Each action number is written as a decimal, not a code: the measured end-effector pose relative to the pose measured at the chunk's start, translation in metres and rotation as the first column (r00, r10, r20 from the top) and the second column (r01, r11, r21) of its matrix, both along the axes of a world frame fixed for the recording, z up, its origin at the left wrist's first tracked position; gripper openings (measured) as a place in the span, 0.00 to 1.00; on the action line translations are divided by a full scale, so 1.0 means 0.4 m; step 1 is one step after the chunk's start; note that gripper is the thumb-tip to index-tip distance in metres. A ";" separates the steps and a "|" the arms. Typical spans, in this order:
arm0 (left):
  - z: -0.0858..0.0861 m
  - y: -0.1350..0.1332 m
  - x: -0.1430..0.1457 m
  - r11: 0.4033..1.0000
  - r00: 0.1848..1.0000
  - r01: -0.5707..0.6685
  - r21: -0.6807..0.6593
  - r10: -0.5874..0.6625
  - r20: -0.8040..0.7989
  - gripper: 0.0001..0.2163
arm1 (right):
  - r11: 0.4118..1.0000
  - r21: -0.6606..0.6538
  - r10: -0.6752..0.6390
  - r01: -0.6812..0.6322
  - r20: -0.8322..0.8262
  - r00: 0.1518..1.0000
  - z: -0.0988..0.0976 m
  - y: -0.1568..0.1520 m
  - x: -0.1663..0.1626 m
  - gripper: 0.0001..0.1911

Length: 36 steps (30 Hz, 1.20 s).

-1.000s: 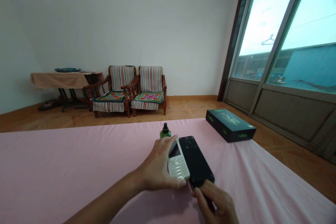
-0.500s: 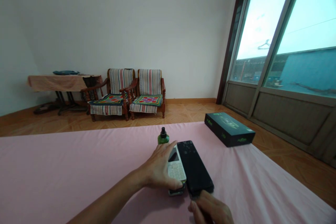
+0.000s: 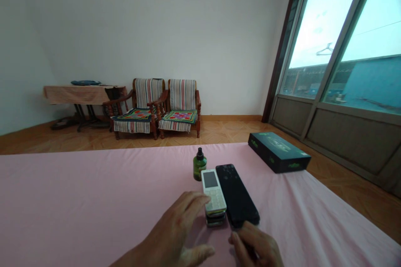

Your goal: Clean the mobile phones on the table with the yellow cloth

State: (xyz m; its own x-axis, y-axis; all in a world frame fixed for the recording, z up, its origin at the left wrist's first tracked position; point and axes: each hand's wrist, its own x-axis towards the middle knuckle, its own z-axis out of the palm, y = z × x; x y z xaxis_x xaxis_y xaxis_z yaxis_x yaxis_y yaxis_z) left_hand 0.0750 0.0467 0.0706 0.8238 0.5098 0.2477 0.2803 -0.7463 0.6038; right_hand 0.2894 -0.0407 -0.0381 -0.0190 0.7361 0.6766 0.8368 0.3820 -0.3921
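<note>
A white keypad phone (image 3: pixel 214 194) lies on top of a small stack of phones. Close to its left side is my left hand (image 3: pixel 180 229), fingers spread and thumb apart, with nothing in the grasp; one fingertip overlaps the phone's edge in view, and contact is unclear. Right beside the stack lies a long flat black object (image 3: pixel 238 196), a large phone or case, with pale specks at its far end. At its near end is my right hand (image 3: pixel 257 244), fingers curled and thumb pressed in; what they hold, if anything, is hidden.
Just behind the stack stands a green spray bottle (image 3: pixel 199 164) with a black top. A black and green box (image 3: pixel 278 152) rests at the far right corner of the pink cloth (image 3: pixel 78 200). Beyond are two wooden chairs (image 3: pixel 180 117) and a covered side table (image 3: pixel 75 95).
My left hand has let go of the keypad phone and drawn back toward me, uncovering the stack and bottle. My right hand keeps its place by the black object. The view has shifted slightly.
</note>
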 end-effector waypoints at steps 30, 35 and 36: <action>-0.174 0.017 0.132 0.586 0.680 0.279 -0.761 0.439 0.587 0.23 | 0.961 -0.275 -0.184 -0.022 -0.698 0.692 0.113 0.084 -0.063 0.34; -0.176 0.015 0.138 0.553 0.677 0.321 -0.769 0.434 0.594 0.21 | 0.955 -0.281 -0.183 -0.097 -0.814 0.551 0.044 0.038 -0.105 0.41; -0.176 0.016 0.139 0.550 0.678 0.326 -0.769 0.431 0.595 0.20 | 0.952 -0.281 -0.177 -0.117 -0.823 0.540 0.023 0.027 -0.109 0.41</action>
State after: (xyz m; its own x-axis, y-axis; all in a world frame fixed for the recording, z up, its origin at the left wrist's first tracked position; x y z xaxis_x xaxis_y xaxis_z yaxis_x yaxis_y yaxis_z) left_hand 0.1304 0.0530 0.0003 0.5612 0.8128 0.1560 -0.4511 0.1423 0.8811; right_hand 0.2457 -0.0301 -0.0288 0.4673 0.8726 0.1422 0.0800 0.1185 -0.9897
